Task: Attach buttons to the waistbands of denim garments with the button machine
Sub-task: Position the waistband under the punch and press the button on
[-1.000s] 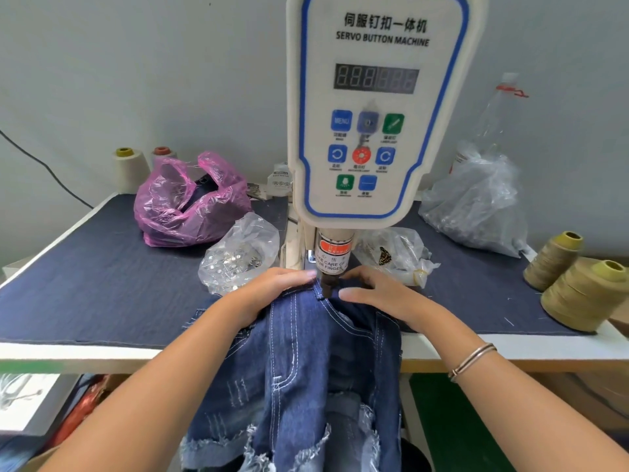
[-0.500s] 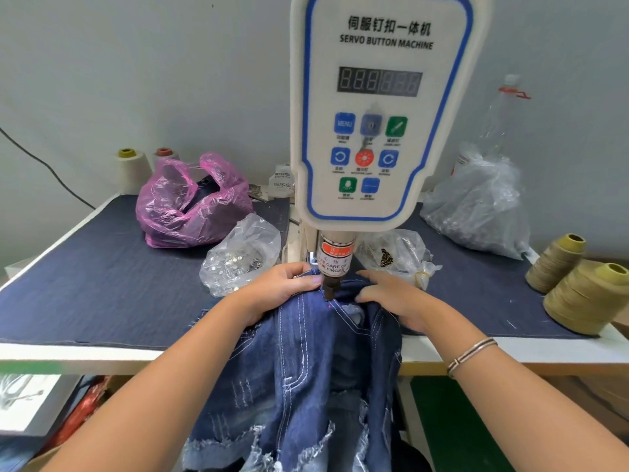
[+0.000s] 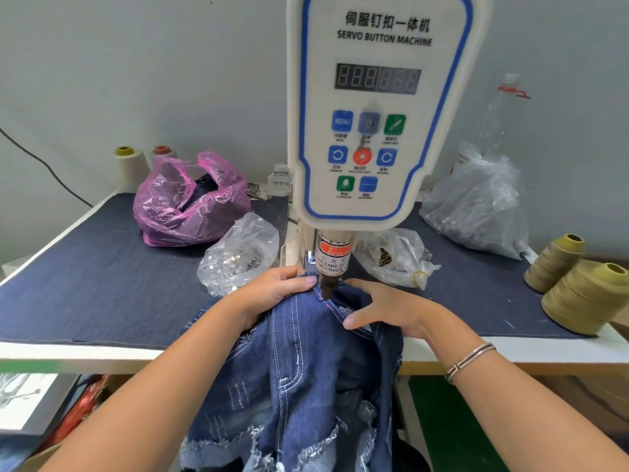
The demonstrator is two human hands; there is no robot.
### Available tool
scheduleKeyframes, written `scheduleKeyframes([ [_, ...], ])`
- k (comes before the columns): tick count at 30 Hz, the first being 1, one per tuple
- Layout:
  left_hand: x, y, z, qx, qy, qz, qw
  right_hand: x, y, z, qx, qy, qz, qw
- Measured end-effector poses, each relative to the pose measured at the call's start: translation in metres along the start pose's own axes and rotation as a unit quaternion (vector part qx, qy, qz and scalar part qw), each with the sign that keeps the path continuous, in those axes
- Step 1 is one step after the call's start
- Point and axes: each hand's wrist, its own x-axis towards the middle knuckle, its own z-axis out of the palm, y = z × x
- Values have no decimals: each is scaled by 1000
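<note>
The white servo button machine stands at the middle of the table, and its dark punch tip sits on the waistband of blue denim shorts. The shorts hang over the table's front edge. My left hand pinches the waistband just left of the punch, thumb on top. My right hand rests on the denim to the right of the punch, fingers stretched toward it and thumb spread out. Whether a button is under the punch is hidden.
A clear bag of silver buttons lies left of the machine, with a pink bag behind it. Clear bags lie to the right. Olive thread cones stand at the right edge, and pale cones at the back left.
My right hand has loosened from the waistband edge and now lies flatter on the denim with the thumb spread toward me. My left hand keeps its hold beside the punch.
</note>
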Motion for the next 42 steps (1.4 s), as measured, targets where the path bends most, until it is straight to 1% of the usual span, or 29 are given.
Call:
scheduleKeyframes([
  [6, 1, 1, -1, -6, -12, -5, 1000, -1, 1, 0, 38, -39, -24, 998],
  [11, 2, 0, 3, 11, 4, -7, 1000, -2, 2, 3, 22, -65, -35, 997],
  [15, 4, 0, 4, 19, 8, 7, 1000, -4, 6, 9, 44, -57, -37, 997],
  [21, 8, -2, 0, 5, 11, 4, 1000, -4, 7, 18, 64, -59, -26, 996],
  [25, 8, -3, 0, 6, 0, 5, 1000, -5, 7, 20, 77, -61, -29, 995],
  [28, 6, -2, 2, 21, 16, 9, 1000, -4, 8, 19, 79, -54, -27, 995],
  [33, 3, 1, 6, 17, 16, 14, 1000, -5, 5, 19, 96, -75, -29, 992],
  [38, 0, 3, 7, 6, 10, 16, 1000, -7, 3, 23, 82, -75, -35, 993],
  [42, 3, -1, 5, 23, 17, 20, 999, -6, 5, 22, 80, -65, -32, 994],
])
